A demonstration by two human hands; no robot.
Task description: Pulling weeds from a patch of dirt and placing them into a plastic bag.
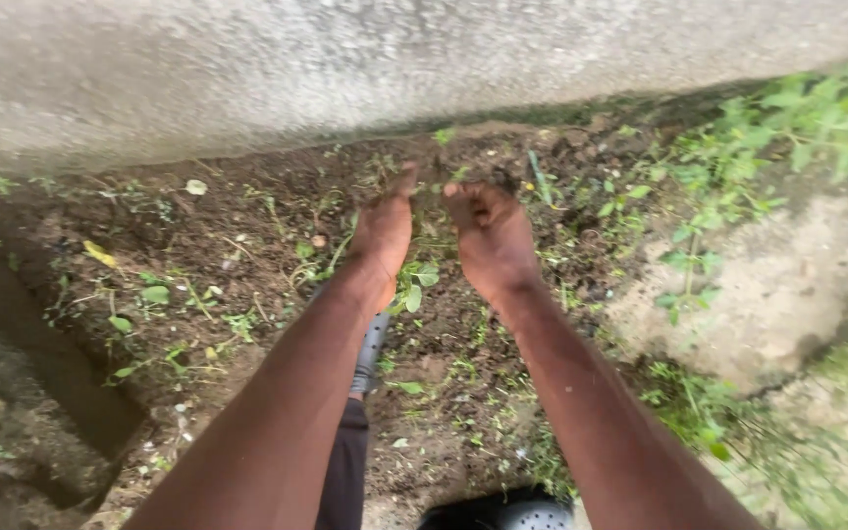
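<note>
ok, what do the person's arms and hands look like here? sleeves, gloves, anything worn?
Both arms are bare up to the frame edge: no sleeves show. The left hand and right hand have no gloves, and no watch, band or ring shows. Soil clings to the fingers. Further down are a dark trouser leg and a dark perforated clog.

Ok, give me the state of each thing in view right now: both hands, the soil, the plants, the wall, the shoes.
left hand: raised over the bed, soiled, grip unclear
right hand: raised beside it, fingers curled, soiled
soil bed: dark, loose, strewn with small weeds
leafy plants: upright, green, at the right
concrete wall: grey, bordering the bed
perforated shoes: dark, standing on the soil
</note>
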